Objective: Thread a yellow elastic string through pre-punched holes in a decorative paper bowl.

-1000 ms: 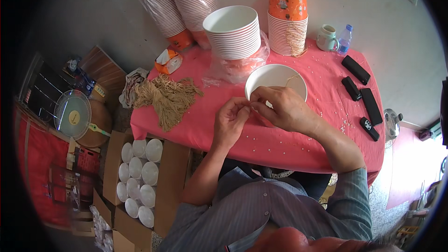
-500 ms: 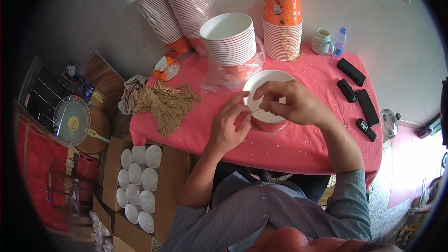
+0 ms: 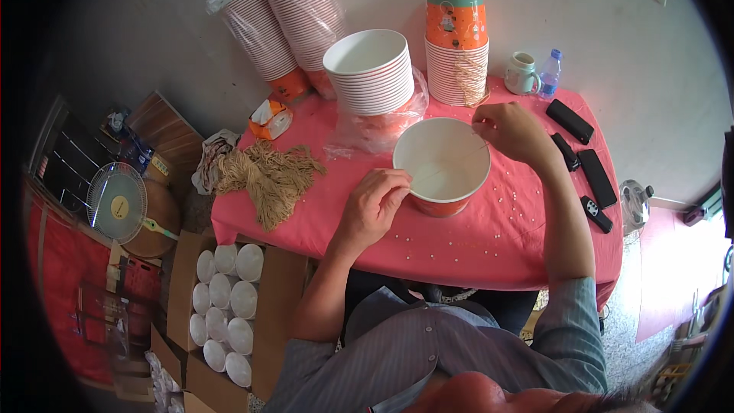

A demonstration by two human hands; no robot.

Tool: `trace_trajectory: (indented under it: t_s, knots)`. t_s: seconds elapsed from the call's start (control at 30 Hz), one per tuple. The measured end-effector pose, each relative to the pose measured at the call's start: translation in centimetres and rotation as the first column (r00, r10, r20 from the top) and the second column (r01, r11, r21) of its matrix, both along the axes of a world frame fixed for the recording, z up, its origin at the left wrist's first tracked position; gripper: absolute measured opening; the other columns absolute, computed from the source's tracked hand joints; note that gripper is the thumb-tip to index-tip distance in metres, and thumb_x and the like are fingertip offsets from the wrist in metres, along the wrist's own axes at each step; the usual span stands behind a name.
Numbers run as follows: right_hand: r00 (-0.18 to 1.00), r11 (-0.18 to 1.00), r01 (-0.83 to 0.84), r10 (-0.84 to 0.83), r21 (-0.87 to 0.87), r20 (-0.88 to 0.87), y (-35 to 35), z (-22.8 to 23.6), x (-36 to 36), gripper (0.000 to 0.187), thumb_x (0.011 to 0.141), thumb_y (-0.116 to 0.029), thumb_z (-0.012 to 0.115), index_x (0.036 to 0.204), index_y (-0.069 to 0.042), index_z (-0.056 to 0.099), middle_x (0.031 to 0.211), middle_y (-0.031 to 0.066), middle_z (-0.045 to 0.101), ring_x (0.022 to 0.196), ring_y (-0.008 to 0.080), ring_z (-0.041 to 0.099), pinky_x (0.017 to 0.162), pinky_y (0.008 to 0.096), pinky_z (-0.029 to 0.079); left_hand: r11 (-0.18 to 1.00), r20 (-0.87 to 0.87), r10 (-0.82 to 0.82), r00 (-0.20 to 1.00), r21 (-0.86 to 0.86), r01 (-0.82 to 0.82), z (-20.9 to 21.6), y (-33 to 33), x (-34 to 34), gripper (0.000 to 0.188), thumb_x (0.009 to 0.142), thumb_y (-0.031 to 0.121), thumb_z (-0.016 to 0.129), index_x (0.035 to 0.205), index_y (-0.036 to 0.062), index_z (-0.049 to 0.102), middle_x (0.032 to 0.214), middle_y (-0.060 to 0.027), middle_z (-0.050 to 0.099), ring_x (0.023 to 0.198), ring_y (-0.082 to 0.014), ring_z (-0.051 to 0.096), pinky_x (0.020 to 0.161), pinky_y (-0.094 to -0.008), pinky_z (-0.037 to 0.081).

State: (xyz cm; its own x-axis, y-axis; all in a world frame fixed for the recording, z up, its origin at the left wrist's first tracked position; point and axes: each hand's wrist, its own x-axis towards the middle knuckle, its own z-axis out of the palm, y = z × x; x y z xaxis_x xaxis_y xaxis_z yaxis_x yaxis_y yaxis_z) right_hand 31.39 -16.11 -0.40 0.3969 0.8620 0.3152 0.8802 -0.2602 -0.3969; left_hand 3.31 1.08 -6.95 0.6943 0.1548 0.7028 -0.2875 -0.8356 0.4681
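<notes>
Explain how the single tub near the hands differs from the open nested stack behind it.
The single tub stands alone; the nested stack has many tubs. The single tub is lower, the nested stack taller. Clear plastic surrounds the nested stack's base, not the single tub. Both open upward, with white insides.

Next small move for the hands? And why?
I'd probably lift the right hand slightly, clearing the thin strand from the bowl: it seems to pinch the strand by the rim's right side, and the strand hangs over the opening. The left hand is by the left rim; its grip is unclear.
</notes>
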Motion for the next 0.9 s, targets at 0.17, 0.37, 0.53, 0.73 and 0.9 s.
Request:
trace_trajectory:
  t_s: [0.17, 0.37, 0.53, 0.73, 0.9]
  knots:
    - [0.989, 0.997, -0.055, 0.061, 0.05, -0.132, 0.9, -0.7, 0.2, 0.018, 0.102, -0.012, 0.066, 0.11, 0.0, 0.076, 0.099, 0.0176, 0.078, 0.095, 0.0331, 0.077, 0.086, 0.0436, 0.059, 1.0, -0.005, 0.013, 1.0, -0.005, -0.013, -0.2, 0.0, -0.2, 0.011, 0.1, 0.001, 0.074, 0.109, 0.0011, 0.067, 0.113, -0.0124, 0.076, 0.105, -0.0341, 0.073, 0.091, -0.0435, 0.059]
    - [0.957, 0.987, -0.154, 0.161, 0.048, -0.241, 1.0, -1.1, 1.1, 0.019, 0.105, -0.012, 0.065, 0.116, 0.0, 0.073, 0.104, 0.0138, 0.077, 0.097, 0.0242, 0.075, 0.087, 0.0391, 0.058, 1.0, 0.031, 0.013, 0.999, 0.016, -0.014, -0.5, -0.2, -0.2, 0.016, 0.097, -0.001, 0.077, 0.11, 0.0025, 0.069, 0.114, -0.0122, 0.077, 0.105, -0.0339, 0.073, 0.091, -0.0433, 0.06]
    - [0.661, 0.942, -0.316, 0.303, 0.111, -0.686, 0.7, -2.0, 3.5, 0.013, 0.106, -0.012, 0.068, 0.114, -0.002, 0.069, 0.104, 0.0015, 0.07, 0.097, 0.0127, 0.066, 0.089, 0.0336, 0.056, 1.0, 0.04, 0.012, 0.999, 0.017, -0.013, -1.0, -0.1, -0.3, 0.018, 0.095, -0.003, 0.077, 0.11, 0.003, 0.07, 0.121, -0.0112, 0.077, 0.109, -0.0328, 0.074, 0.095, -0.0428, 0.06]
    - [0.614, 0.925, -0.353, 0.343, 0.141, -0.711, 0.9, -2.8, 4.7, 0.012, 0.102, -0.01, 0.076, 0.108, -0.004, 0.068, 0.102, -0.0024, 0.065, 0.099, 0.0096, 0.061, 0.091, 0.0299, 0.052, 0.991, 0.027, 0.128, 0.991, 0.039, -0.129, -0.7, -1.5, 0.2, 0.018, 0.094, -0.004, 0.076, 0.11, 0.0028, 0.07, 0.117, -0.0124, 0.076, 0.108, -0.035, 0.073, 0.094, -0.044, 0.059]
    - [0.689, 0.923, -0.383, 0.302, 0.022, -0.659, 1.0, -1.5, 3.8, 0.023, 0.102, -0.015, 0.08, 0.118, -0.003, 0.068, 0.094, 0.0007, 0.07, 0.092, 0.0115, 0.067, 0.089, 0.0301, 0.055, 0.982, 0.08, 0.181, 0.98, 0.038, -0.184, -1.2, -1.2, 0.2, 0.018, 0.094, -0.002, 0.076, 0.111, 0.0034, 0.071, 0.113, -0.0118, 0.075, 0.104, -0.0346, 0.072, 0.09, -0.0444, 0.059]
